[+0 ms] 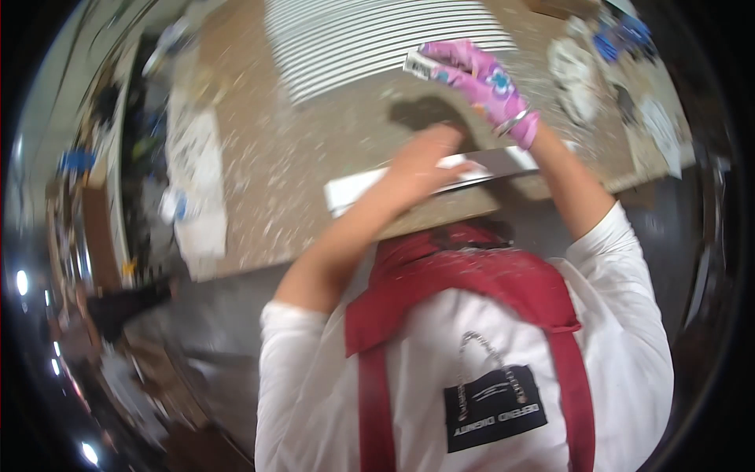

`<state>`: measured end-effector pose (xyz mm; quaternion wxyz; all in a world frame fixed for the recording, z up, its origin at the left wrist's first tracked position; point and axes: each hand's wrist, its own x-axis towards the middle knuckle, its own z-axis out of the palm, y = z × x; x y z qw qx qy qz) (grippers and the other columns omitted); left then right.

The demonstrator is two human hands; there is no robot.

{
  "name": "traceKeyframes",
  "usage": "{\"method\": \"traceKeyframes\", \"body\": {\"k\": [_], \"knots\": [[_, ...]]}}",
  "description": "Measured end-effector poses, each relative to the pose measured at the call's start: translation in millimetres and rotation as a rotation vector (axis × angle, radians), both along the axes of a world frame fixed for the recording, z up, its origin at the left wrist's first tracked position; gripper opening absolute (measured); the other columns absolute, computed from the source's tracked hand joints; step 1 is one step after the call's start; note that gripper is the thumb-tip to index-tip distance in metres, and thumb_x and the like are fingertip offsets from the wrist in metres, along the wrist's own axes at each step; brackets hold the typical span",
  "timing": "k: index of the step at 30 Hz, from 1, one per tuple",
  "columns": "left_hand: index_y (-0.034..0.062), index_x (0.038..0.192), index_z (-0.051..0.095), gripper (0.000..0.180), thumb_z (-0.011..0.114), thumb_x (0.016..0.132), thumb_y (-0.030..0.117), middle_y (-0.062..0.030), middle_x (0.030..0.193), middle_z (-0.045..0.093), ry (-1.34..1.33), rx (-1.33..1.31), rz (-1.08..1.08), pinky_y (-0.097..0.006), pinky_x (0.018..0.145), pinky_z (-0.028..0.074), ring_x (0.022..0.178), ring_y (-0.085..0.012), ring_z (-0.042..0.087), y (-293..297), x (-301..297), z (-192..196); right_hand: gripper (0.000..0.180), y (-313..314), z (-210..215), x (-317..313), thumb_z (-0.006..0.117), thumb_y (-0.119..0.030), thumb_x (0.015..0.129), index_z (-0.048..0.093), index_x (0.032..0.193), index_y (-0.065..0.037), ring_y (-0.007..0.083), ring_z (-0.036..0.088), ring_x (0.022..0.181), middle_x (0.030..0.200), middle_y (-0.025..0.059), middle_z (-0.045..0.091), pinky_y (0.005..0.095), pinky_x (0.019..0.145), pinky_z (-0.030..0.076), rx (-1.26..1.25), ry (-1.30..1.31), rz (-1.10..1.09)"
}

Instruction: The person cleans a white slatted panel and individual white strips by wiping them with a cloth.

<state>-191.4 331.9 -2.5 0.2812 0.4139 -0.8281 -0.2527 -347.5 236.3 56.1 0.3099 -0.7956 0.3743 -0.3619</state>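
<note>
A long, narrow white strip (350, 190) with a brown-grey stretch toward its right end lies along the near edge of the table. Over its middle is my bare left hand (429, 161), slightly blurred, thumb and fingers apart; whether it touches the strip firmly cannot be told. My right hand (484, 82), in a pink flowered glove, is raised farther out over the table. Its fingers close on a small white block with dark markings (417, 66), which sticks out to the left. Beyond it, white slats (346, 55) lie side by side in a row.
The brown tabletop (259, 157) is scuffed and flecked with white. Crumpled clear plastic (572, 79) and blue wrapping (625, 35) lie at the right, white sheeting (200, 189) at the left edge. Shelving and cartons (96, 220) stand left of the table.
</note>
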Motion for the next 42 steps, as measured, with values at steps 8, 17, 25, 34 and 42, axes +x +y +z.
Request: {"method": "traceKeyframes", "body": {"k": [8,17,25,34,42], "knots": [[0.0041,0.116,0.061,0.032,0.059,0.093,0.025,-0.0115,0.109,0.066,-0.033,-0.002,-0.141,-0.034,0.083,0.05,0.1,-0.0204,0.062,-142.2,-101.8,138.2,0.032,63.0,-59.3,-50.3,0.052,-0.026,0.09,0.059,0.116,-0.01,0.0317,0.055,0.102,0.112,0.0109,0.057,0.0411,0.092,0.044,-0.238,0.164,0.04],[0.0166,0.125,0.059,0.056,0.065,0.081,0.049,-0.0186,0.129,0.054,-0.576,-0.426,-0.385,-0.045,0.096,0.043,0.123,-0.0353,0.046,-216.4,-341.0,-26.0,0.019,80.8,-111.4,-14.3,0.06,-0.025,0.077,0.067,0.085,-0.009,0.0282,0.061,0.077,0.083,0.0081,0.064,0.0385,0.073,0.049,-0.094,-0.023,-0.223],[0.0058,0.113,0.062,0.043,0.066,0.083,0.036,-0.0179,0.09,0.068,-0.126,0.36,-0.552,-0.04,0.075,0.052,0.078,-0.0335,0.066,-175.0,-297.2,62.7,0.029,67.9,-61.7,-55.8,0.056,-0.021,0.083,0.057,0.109,-0.008,0.0293,0.059,0.094,0.102,0.0109,0.057,0.0415,0.079,0.049,0.029,0.119,-0.036],[0.0082,0.116,0.061,0.041,0.065,0.083,0.031,-0.0142,0.121,0.058,-0.2,1.33,-0.511,-0.039,0.096,0.044,0.114,-0.0275,0.054,-135.3,-279.6,-4.3,0.032,79.1,-79.0,-32.5,0.057,-0.024,0.083,0.057,0.109,-0.006,0.0304,0.062,0.093,0.105,0.0125,0.059,0.0416,0.077,0.052,-0.072,-0.101,-0.225],[0.0073,0.124,0.056,0.046,0.064,0.083,0.027,-0.0112,0.126,0.056,-0.345,-0.339,-0.411,-0.035,0.101,0.039,0.119,-0.024,0.05,-244.9,-160.7,94.6,0.026,72.1,-74.1,-37.9,0.06,-0.026,0.08,0.057,0.101,-0.009,0.0286,0.058,0.094,0.098,0.0109,0.056,0.0377,0.083,0.049,0.045,-0.02,-0.136]]}}
